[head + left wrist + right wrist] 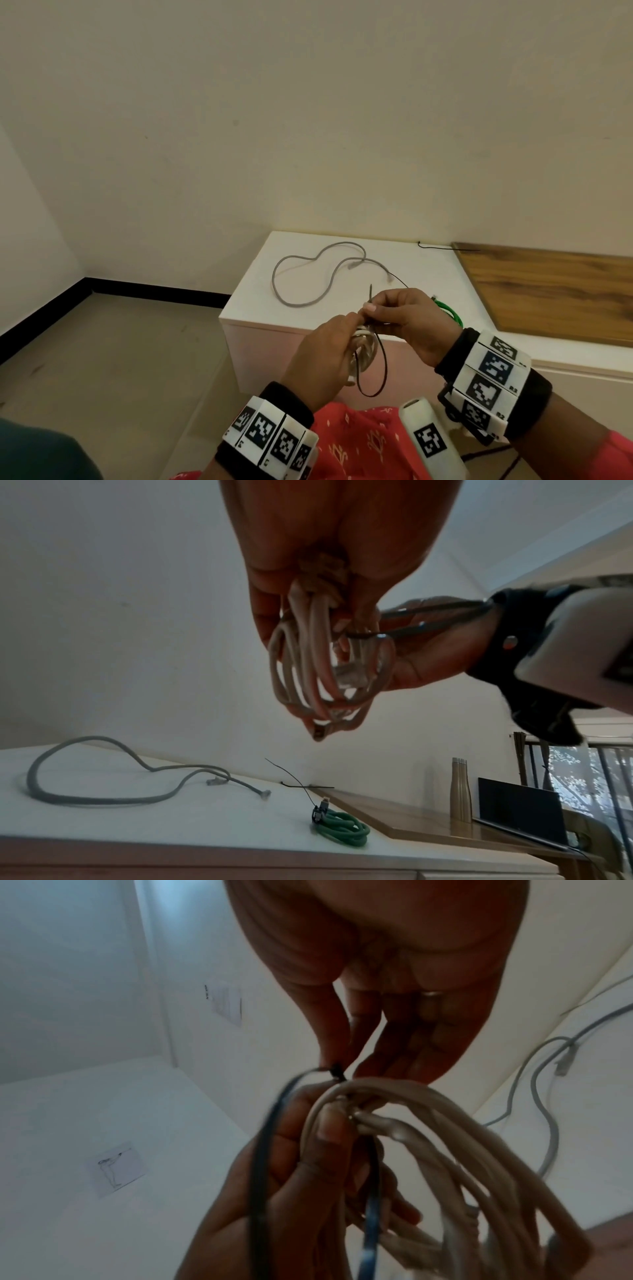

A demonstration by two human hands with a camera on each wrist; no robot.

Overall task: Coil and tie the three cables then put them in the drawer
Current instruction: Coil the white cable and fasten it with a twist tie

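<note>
Left hand (322,356) grips beige coil (318,664) hanging lengthwise down; right hand (407,318) pinches black tie (371,377).

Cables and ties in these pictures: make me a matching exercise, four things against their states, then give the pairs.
Things:
1. beige cable
2. green cable
3. grey cable
4. black tie

States:
A. lies loose and uncoiled on the white cabinet
B. coiled and already tied, lying on the cabinet
C. forms an open loop around a coil, its end pinched by the right hand
D. coiled and held in the left hand

Pairs: 1-D, 2-B, 3-A, 4-C
</note>
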